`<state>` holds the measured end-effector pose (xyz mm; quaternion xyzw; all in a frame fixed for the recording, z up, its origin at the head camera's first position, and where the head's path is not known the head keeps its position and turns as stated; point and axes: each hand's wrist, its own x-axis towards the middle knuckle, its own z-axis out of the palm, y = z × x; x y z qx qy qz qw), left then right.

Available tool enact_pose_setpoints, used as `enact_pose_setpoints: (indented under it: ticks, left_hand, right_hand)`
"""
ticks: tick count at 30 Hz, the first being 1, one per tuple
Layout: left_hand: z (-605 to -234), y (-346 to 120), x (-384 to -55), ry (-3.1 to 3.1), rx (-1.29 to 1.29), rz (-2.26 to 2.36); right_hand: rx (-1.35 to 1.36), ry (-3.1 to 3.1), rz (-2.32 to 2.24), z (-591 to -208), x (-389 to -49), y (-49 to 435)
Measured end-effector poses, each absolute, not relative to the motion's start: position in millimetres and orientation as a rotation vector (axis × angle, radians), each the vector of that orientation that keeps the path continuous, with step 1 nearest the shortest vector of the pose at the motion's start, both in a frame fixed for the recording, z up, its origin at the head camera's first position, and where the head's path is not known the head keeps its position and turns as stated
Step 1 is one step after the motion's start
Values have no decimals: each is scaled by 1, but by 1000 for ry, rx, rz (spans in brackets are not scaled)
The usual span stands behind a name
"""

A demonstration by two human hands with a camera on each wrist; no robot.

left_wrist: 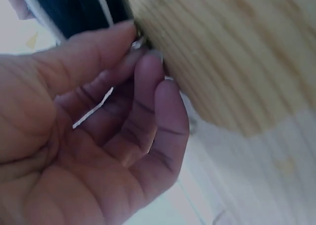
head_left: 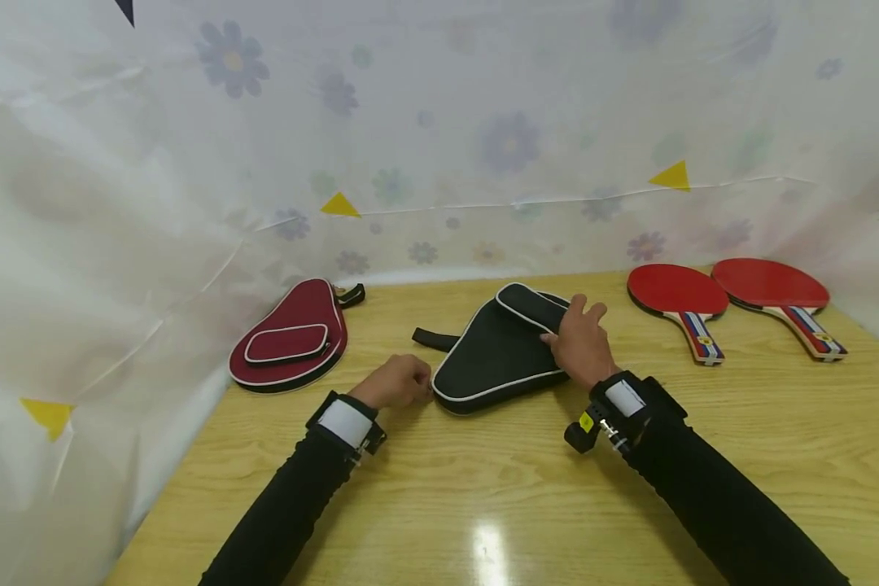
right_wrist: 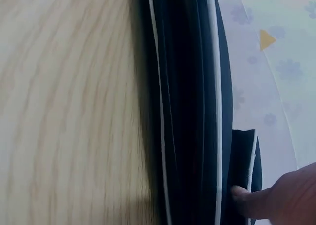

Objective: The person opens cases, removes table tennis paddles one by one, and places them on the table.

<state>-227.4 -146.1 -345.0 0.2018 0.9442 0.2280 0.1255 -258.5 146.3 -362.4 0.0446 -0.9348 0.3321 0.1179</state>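
Note:
A black table tennis bat case (head_left: 494,358) with white piping lies on the table, its small raised pocket (head_left: 531,308) at the far right. My left hand (head_left: 399,381) is at the narrow left end of the case, thumb and fingertips pinching a small metal zipper pull (left_wrist: 138,41). Over the right side of the case, my right hand (head_left: 582,346) grips the end of the pocket, the thumb against its near side. Seen from the right wrist, the case's side (right_wrist: 190,101) runs past as a dark band between two white piped edges.
To the left lies a dark red bat case (head_left: 300,313) with a black wrist strap (head_left: 352,295). Two red table tennis bats (head_left: 677,291) (head_left: 771,285) lie at the back right. A floral plastic sheet (head_left: 439,138) stands behind the wooden table (head_left: 439,496).

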Motion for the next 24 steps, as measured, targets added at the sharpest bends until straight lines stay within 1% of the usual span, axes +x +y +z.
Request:
enact_pose_setpoints:
  ticks: [6, 8, 13, 16, 24]
  left_hand:
    - [-346, -136, -222, 2584, 771, 775]
    - [-346, -130, -220, 2560, 794, 780]
    - [-345, -116, -215, 2558, 813, 703]
    - [-344, -109, -214, 2562, 845, 650]
    - [-342, -101, -210, 2600, 861, 610]
  right_hand:
    - [233, -2853, 1046, -359, -250, 140]
    - [269, -2933, 1027, -358, -243, 135]
    - [240, -3055, 982, -354, -228, 114]
    - [274, -3094, 937, -353, -220, 102]
    - [357, -3124, 894, -353, -211, 87]
